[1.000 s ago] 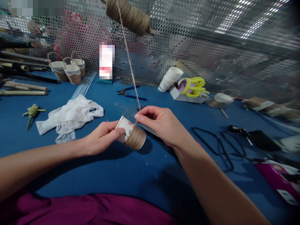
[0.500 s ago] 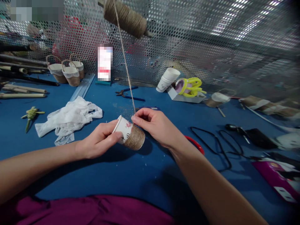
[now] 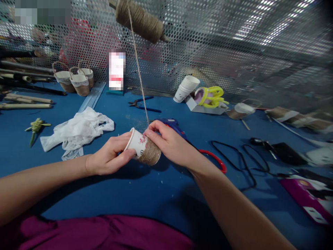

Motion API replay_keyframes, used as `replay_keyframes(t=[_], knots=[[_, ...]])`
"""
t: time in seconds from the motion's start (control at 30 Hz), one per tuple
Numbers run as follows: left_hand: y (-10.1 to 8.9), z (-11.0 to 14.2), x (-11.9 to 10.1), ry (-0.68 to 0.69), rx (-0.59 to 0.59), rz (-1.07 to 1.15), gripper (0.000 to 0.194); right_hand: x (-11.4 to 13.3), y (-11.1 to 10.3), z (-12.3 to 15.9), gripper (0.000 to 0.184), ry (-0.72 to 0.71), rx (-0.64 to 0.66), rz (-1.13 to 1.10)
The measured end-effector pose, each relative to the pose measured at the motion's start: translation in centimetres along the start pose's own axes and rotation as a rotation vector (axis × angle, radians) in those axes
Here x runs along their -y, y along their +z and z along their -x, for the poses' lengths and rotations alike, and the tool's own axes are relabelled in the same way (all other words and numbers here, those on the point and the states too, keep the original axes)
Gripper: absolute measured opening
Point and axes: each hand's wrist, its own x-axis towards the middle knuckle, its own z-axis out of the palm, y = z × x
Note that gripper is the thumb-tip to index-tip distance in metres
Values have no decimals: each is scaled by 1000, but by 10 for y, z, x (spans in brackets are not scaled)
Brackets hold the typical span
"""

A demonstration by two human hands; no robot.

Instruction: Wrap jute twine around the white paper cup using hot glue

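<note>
A white paper cup (image 3: 136,144) with a red flower print lies tilted in my left hand (image 3: 110,156), fingers inside the rim and thumb on the outside. Brown twine wraps the cup's lower part in close rows. My right hand (image 3: 168,142) is closed at the upper edge of these rows, thumb and fingertips pinching the twine (image 3: 139,80) against the cup. From there the strand runs taut up to a large twine spool (image 3: 139,21) on a rod. Partly behind my right hand lies a blue tool (image 3: 170,125); its kind is hidden.
White lace (image 3: 78,128) lies left of the cup, blue-handled pliers (image 3: 142,104) beyond it. Finished little baskets (image 3: 79,85) stand back left near bamboo sticks (image 3: 28,104). Stacked paper cups (image 3: 186,88), a red loop handle (image 3: 217,161) and a black cord (image 3: 241,159) are on the right.
My right hand has shifted slightly left and closer over the cup, drawing the twine's lower end with it. More of the blue tool behind it shows. My left hand keeps its hold.
</note>
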Motion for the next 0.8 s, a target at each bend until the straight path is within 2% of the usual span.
replay_keyframes(t=[0.07,0.27,0.37,0.53,0.8], knots=[[1,1,1,-48,-1,29,20,-2,1,-1,15,0,-20,9],[5,4,5,-388,-12,306,18,-10,4,-6,15,103,-75,6],[7,5,7,-491,-2,424,21,-13,7,-7,16,131,-79,-9],[9,3,6,-566,-16,480,20,-16,11,-9,15,134,-70,-20],[10,0,3,-590,-35,513,14,-16,13,-8,16,122,-69,-11]])
